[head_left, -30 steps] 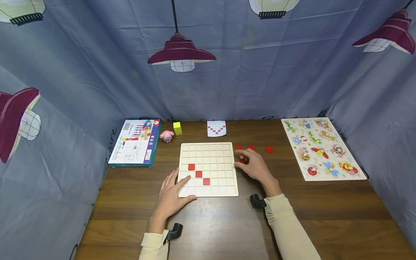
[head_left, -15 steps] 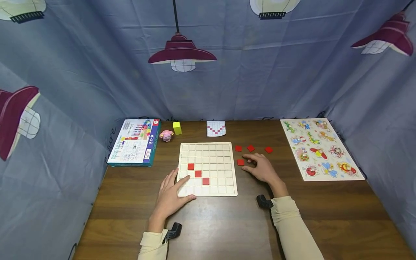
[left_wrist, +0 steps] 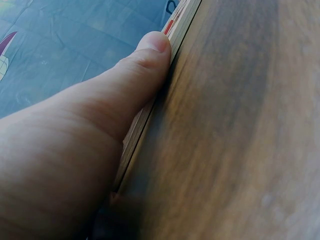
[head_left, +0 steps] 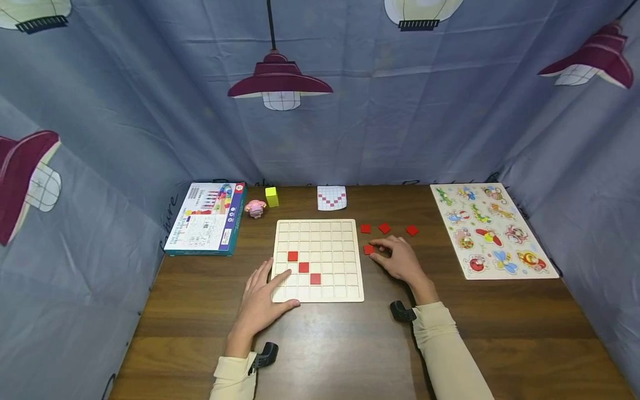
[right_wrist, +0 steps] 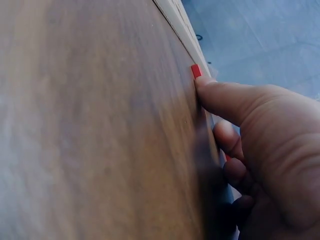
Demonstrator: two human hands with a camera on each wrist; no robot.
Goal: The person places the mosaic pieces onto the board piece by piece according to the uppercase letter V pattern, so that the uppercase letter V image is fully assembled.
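In the head view, the left hand (head_left: pixel 261 300) is laid flat, fingers straight, on the grid board (head_left: pixel 318 260)'s near left corner; just right of the board, a red tile (head_left: pixel 368 250) on the worktop (head_left: pixel 350 344) is touched by the right hand (head_left: pixel 398 258). In the left wrist view, the thumb is pressed along the board's edge (left_wrist: pixel 150 107). In the right wrist view, the tile (right_wrist: pixel 196 71) is met by the thumb tip, the other fingers loosely curled, no grip made.

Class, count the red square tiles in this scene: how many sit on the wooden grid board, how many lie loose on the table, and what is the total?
Red tiles on the grid board: 3
Red tiles loose on the table: 4
Total: 7
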